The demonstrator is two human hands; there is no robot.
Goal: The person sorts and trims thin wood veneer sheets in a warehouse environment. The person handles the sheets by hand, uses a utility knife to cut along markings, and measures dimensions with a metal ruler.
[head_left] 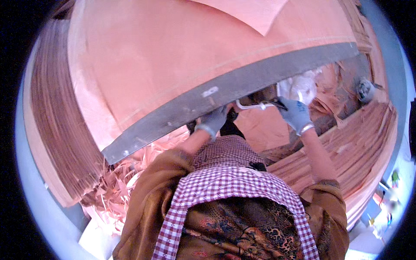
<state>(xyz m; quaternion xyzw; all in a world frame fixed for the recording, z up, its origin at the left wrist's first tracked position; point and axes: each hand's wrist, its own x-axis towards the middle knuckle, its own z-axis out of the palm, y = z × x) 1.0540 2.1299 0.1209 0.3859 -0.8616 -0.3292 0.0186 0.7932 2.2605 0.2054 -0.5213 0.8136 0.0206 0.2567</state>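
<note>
A large sheet of pinkish wood veneer [208, 47] lies over a table with a long dark grey edge strip [169, 119]. My left hand [212, 121], in a grey-blue glove, is against the near side of this strip, its fingers mostly hidden. To its right is my right hand [295, 115], also gloved, closed round a small dark object whose kind I cannot make out. A bent white rod or handle [253, 105] extends beside it, below the strip. Just beyond the right hand sits a crumpled whitish plastic bag [301, 89].
A tall stack of dark veneer [60, 104] stands at the left. Torn veneer scraps [119, 184] pile up below the strip. More layered veneer [346, 138] lies on the right, near a grey roll [365, 90]. A pointed veneer piece [260, 13] overlaps the sheet at the far side.
</note>
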